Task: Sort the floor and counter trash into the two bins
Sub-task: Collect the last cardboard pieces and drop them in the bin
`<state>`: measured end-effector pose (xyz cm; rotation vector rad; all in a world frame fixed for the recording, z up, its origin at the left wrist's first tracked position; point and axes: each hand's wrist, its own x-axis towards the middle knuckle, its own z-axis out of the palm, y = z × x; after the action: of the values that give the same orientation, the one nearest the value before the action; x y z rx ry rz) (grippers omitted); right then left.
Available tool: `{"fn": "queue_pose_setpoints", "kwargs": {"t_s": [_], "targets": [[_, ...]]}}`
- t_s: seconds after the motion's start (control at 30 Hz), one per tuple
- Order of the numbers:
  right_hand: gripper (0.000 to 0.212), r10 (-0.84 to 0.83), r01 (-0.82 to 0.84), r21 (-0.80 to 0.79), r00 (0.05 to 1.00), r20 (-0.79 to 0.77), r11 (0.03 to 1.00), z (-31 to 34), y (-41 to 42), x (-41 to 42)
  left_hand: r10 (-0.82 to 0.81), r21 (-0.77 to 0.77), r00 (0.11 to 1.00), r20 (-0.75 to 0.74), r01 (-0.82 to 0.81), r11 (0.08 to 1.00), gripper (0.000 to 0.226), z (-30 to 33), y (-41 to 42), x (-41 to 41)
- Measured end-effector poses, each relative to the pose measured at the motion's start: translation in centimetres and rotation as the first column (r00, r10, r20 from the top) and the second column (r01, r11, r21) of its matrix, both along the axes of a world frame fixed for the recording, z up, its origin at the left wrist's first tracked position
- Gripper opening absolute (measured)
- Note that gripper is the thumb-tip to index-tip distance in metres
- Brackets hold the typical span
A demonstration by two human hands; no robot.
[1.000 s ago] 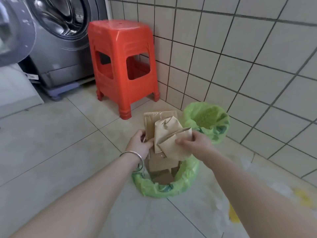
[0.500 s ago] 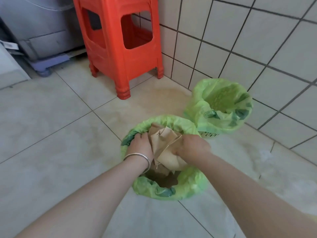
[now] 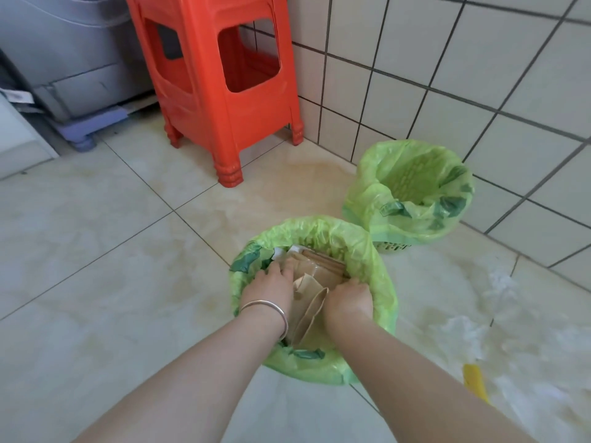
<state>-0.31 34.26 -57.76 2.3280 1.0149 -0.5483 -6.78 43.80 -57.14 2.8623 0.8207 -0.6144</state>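
Crumpled brown paper and cardboard (image 3: 311, 294) sit inside the near bin (image 3: 380, 276), which is lined with a light green plastic bag folded over its rim. Both hands are down in the bin's mouth on top of this paper. The left hand (image 3: 271, 287) lies palm down with its fingers fairly straight, pressing on the left part of the pile; a silver bangle (image 3: 267, 310) circles its wrist. The right hand (image 3: 348, 298) has its fingers curled down onto the right edge of the paper, and whether it grips the paper or only pushes it cannot be told. A bit of white paper shows at the back left of the pile.

The second bin (image 3: 412, 190), with the same green liner, stands just beyond and to the right, close against the wall; its contents cannot be made out. Both bins rest on a floor of large glossy beige tiles (image 3: 96, 251) with a yellowish stain near the wall. The wall (image 3: 447, 59) is covered in small off-white square tiles with dark grout. A red plastic stool (image 3: 217, 91) stands in the corner, beside a grey appliance (image 3: 64, 52) on a lilac base. Near the right arm, pale translucent plastic (image 3: 463, 330) and a yellow scrap (image 3: 476, 380) lie on the floor.
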Motion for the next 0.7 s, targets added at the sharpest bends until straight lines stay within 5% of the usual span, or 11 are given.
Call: {"fn": "queue_pose_setpoints", "kwargs": {"t_s": [0.33,0.7], "targets": [[0.028,-0.298,0.384,0.477,0.922,-0.247,0.79,8.5,-7.3,-2.0,-0.14,0.111,0.96,0.243,0.116,0.987,0.042,8.3,-5.5,-2.2],[0.029,-0.533,0.749,0.491,0.662,-0.527,0.445,7.6,-33.3,-5.0,-0.461,-0.037,0.862,0.21,0.478,0.878,0.033,8.4,-29.8,-0.2]]}}
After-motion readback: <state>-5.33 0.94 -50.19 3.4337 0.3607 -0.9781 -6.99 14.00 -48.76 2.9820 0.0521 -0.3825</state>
